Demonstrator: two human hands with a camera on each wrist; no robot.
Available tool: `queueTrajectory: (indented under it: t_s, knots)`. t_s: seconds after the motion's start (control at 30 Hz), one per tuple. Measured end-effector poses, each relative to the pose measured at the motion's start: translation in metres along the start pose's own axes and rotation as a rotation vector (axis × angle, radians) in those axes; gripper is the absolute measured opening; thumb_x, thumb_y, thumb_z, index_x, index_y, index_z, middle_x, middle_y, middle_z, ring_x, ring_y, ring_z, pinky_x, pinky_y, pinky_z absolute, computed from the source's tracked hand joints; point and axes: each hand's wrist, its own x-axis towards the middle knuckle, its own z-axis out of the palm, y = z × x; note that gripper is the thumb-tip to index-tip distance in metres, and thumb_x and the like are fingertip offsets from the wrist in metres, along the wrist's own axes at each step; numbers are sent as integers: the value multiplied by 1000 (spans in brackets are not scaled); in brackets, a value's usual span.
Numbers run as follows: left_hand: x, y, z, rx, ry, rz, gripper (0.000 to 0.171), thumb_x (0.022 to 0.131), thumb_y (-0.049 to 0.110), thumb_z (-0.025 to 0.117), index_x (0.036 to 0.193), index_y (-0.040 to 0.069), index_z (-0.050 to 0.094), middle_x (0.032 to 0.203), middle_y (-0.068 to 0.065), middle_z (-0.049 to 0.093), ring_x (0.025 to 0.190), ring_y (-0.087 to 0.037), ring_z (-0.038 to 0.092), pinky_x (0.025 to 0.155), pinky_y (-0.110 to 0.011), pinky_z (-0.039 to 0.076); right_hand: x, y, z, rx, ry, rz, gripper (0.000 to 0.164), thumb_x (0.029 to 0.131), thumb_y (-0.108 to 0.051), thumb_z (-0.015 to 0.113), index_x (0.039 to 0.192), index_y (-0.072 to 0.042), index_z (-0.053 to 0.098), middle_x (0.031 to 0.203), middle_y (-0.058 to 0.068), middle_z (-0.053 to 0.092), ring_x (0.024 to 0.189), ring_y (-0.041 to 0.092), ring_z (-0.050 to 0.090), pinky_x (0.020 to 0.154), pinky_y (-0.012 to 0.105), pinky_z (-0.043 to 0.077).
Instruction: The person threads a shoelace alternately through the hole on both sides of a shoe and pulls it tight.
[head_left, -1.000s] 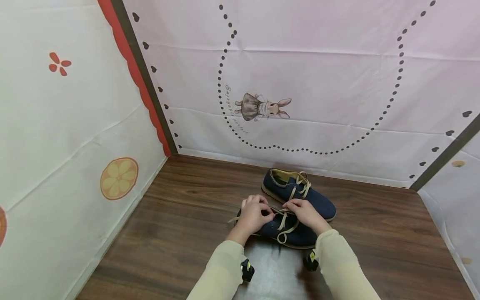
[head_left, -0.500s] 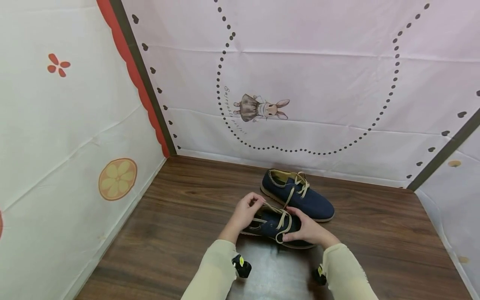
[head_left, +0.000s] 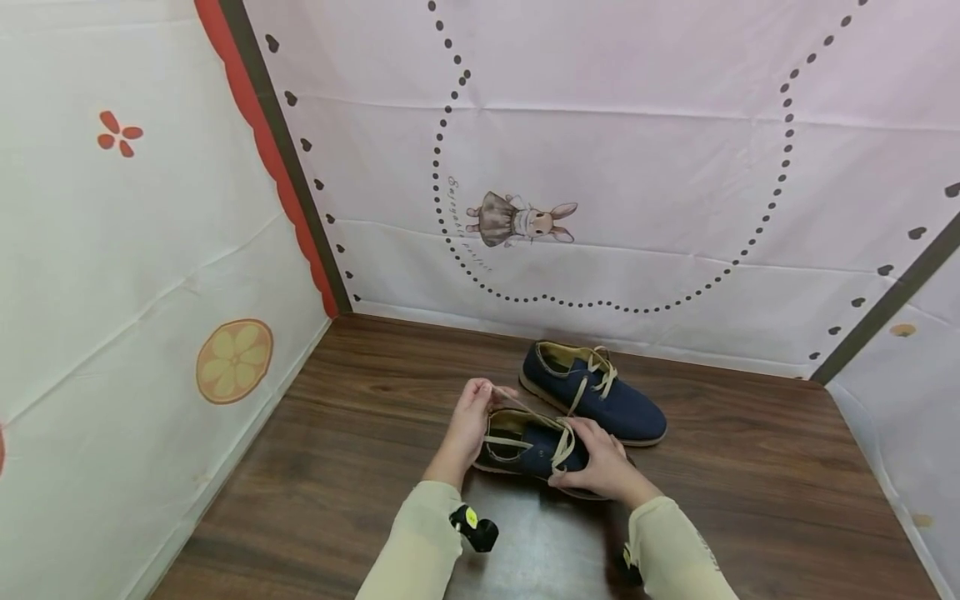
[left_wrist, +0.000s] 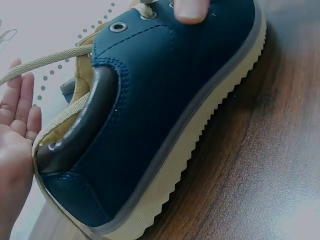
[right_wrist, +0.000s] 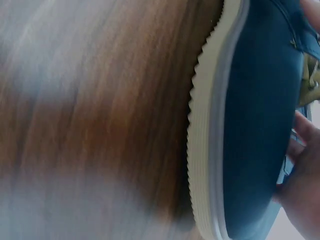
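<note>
In the head view a navy lace-up shoe (head_left: 534,458) with a tan lining sits on the floor, toe to the right. My left hand (head_left: 469,417) is at its heel end and pinches one end of the beige shoelace (left_wrist: 55,58), which runs taut from the eyelets. The other lace end trails over the heel collar. My right hand (head_left: 604,463) grips the front of the shoe, thumb on the near side and fingers over the far side. In the right wrist view, part of that hand (right_wrist: 304,175) shows beyond the toe.
A matching navy shoe (head_left: 628,408), its laces threaded, stands just behind, close to the back wall sheet (head_left: 630,183). Dark wood-grain floor (head_left: 360,467) lies around. A patterned sheet (head_left: 150,275) rises at the left.
My left hand has drawn the lace end back to the left and up, so it now stretches taut. My right hand has let go of the lace and come round the shoe's front.
</note>
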Motion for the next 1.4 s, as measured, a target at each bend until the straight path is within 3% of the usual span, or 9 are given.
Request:
queueTrajectory:
  t_s: [0.07, 0.3, 0.53, 0.87, 0.97, 1.17, 1.4]
  knots:
    - [0, 0, -2, -62, 3, 1, 18, 103, 17, 26, 95, 8, 39, 93, -3, 65, 97, -16, 56, 92, -36, 35, 1, 0, 2, 24, 25, -1, 90, 63, -48, 81, 137, -15, 42, 138, 11, 40, 128, 34, 34, 100, 65, 10]
    - [-2, 4, -20, -292, 50, -28, 19, 104, 19, 22, 98, 6, 36, 90, -7, 63, 93, -22, 62, 96, -50, 37, 3, 3, 6, 52, 40, -3, 84, 65, -42, 82, 133, -12, 45, 135, 10, 44, 126, 31, 38, 101, 62, 9]
    - [-3, 18, -36, -272, 87, -34, 20, 104, 20, 23, 98, 6, 37, 87, -6, 57, 89, -20, 63, 89, -53, 42, 2, 2, 4, 58, 27, 14, 87, 66, -45, 80, 136, -9, 43, 137, 12, 42, 127, 33, 35, 102, 61, 7]
    - [-2, 28, -48, -281, 194, 1, 19, 103, 22, 25, 93, 9, 36, 76, -2, 51, 72, -14, 59, 75, -36, 51, 3, 2, 4, 65, 10, 30, 87, 66, -46, 80, 136, -11, 43, 139, 13, 39, 129, 33, 33, 102, 60, 6]
    - [-1, 26, -48, -209, 198, 12, 17, 103, 22, 27, 95, 9, 35, 75, -3, 50, 71, -14, 58, 72, -35, 51, 3, 1, 3, 72, 4, 32, 86, 66, -46, 80, 136, -11, 43, 140, 13, 39, 129, 33, 32, 102, 60, 6]
    - [1, 22, -41, 89, 166, -39, 14, 99, 13, 42, 105, 0, 40, 79, -4, 55, 73, -13, 60, 71, -34, 50, 3, 1, 1, 79, -9, 39, 86, 67, -45, 80, 137, -11, 42, 140, 13, 38, 130, 34, 31, 102, 60, 5]
    - [-1, 21, -38, 207, 172, -24, 22, 89, 6, 61, 108, -3, 52, 81, -3, 66, 83, -19, 64, 79, -27, 48, 3, 1, 1, 74, -20, 39, 86, 68, -46, 79, 137, -11, 41, 141, 14, 37, 130, 35, 30, 104, 59, 2]
